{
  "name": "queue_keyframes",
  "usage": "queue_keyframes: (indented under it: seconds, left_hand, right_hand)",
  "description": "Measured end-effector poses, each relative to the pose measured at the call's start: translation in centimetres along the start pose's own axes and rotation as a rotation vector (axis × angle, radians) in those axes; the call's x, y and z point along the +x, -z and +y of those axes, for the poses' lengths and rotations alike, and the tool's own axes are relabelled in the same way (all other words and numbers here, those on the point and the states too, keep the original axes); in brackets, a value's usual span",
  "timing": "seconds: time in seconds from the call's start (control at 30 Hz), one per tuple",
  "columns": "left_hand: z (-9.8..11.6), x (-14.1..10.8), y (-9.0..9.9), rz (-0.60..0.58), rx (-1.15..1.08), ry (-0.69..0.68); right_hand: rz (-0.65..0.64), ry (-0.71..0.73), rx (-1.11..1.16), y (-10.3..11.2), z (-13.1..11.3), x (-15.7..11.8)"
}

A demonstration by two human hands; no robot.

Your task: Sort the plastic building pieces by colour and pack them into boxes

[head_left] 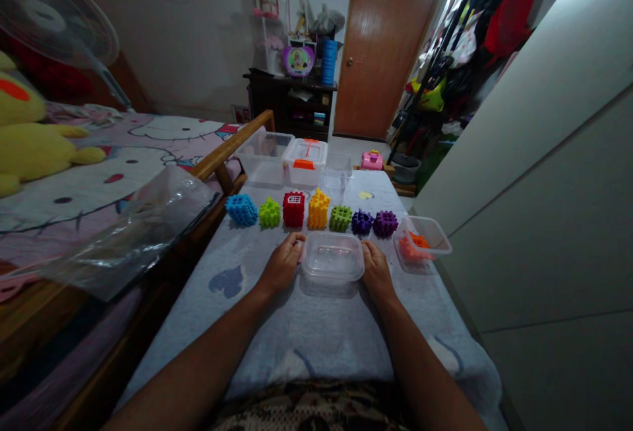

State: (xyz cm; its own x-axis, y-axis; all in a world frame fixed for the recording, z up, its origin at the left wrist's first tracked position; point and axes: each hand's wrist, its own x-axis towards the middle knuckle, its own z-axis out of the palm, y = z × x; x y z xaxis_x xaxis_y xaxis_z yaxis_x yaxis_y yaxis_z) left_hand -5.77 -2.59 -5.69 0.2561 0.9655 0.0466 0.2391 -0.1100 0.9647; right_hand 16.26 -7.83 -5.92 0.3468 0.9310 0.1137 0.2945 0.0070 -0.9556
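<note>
A clear plastic container with a lid (pixel 333 258) is held between my two hands over the cloth-covered table. My left hand (pixel 285 261) grips its left side, and my right hand (pixel 376 268) grips its right side. Just beyond it stands a row of block shapes: light blue (pixel 242 209), lime (pixel 270 212), red (pixel 293 209), yellow (pixel 319 209), green (pixel 341 218), dark blue (pixel 362 222) and purple (pixel 385 223). To the right, an open clear container (pixel 438 236) has orange pieces (pixel 416 244) in it.
Behind the row are a large clear bin (pixel 267 161), a white-lidded box with orange latches (pixel 305 157) and another clear container (pixel 338 169). A wooden bed rail (pixel 232 144) borders the left side; a pale cabinet (pixel 534 154) is on the right.
</note>
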Motion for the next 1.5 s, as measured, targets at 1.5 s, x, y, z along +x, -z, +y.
queue_keyframes:
  seconds: [1.5]
  left_hand:
    - [-0.2, 0.3, 2.3, -0.236, 0.259, -0.388]
  right_hand:
    - [-0.178, 0.349, -0.743, 10.5, 0.4, -4.0]
